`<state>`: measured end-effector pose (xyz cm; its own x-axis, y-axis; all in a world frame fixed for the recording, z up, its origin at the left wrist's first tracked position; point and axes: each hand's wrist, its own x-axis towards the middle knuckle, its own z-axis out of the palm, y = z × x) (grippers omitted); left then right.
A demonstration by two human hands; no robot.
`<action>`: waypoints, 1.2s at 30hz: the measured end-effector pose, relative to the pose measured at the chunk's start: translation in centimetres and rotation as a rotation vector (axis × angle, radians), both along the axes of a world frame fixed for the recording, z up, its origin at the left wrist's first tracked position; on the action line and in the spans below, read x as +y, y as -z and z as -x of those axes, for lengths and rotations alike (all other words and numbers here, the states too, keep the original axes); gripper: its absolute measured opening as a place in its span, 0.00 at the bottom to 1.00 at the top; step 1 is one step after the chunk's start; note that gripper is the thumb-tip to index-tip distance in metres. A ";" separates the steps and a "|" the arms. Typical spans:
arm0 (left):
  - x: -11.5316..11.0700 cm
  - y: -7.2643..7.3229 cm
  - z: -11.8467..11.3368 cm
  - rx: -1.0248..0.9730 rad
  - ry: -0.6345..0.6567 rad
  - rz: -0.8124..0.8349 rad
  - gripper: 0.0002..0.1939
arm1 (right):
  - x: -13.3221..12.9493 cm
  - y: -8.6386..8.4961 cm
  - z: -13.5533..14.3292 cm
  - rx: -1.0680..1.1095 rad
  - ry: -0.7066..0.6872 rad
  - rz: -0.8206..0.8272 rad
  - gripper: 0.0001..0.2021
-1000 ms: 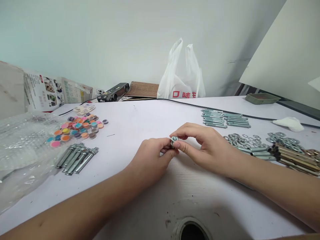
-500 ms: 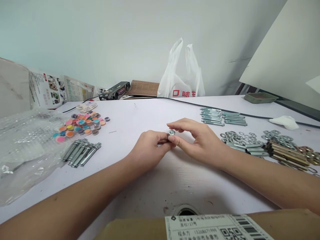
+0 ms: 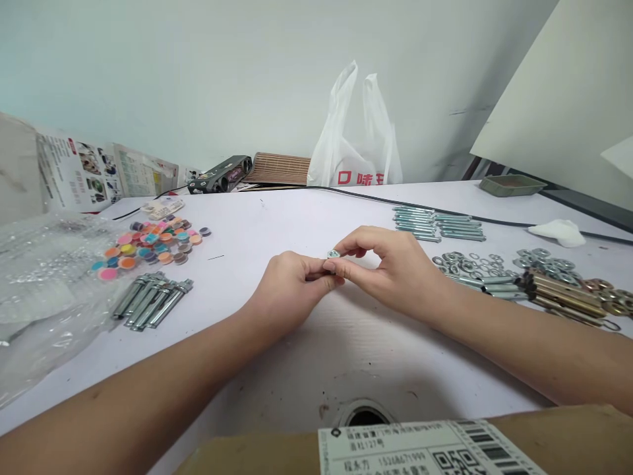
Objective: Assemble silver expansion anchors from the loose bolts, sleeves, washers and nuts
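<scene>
Over the middle of the white table, my left hand (image 3: 291, 285) is closed, its thumb and fingers pinching a small metal part whose body is mostly hidden. A silvery nut (image 3: 333, 253) shows at the top of that part. My right hand (image 3: 395, 267) is closed on the nut from the right, thumb in front and index finger behind. Assembled bolts (image 3: 152, 300) lie in a pile to the left. To the right are rows of long screws (image 3: 415, 223), loose washers (image 3: 465, 264), nuts (image 3: 546, 264) and brass-coloured sleeves (image 3: 568, 293).
Coloured caps (image 3: 148, 244) and clear plastic wrap (image 3: 49, 284) lie at the left. A white bag (image 3: 356, 145) stands at the back, near a black cable (image 3: 366, 196). A green tray (image 3: 512, 185) is at the back right; a labelled cardboard box (image 3: 262, 455) fills the bottom edge.
My right index finger has bent down onto the nut, closing the gap that was above it. The view has shifted slightly.
</scene>
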<state>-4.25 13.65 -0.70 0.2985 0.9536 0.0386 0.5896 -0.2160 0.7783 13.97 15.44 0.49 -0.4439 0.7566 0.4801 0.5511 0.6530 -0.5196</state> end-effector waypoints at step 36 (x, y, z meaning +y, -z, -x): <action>1.9 -0.1 0.4 -0.085 0.108 0.113 0.19 | 0.7 0.2 -0.6 -0.069 0.045 0.039 0.19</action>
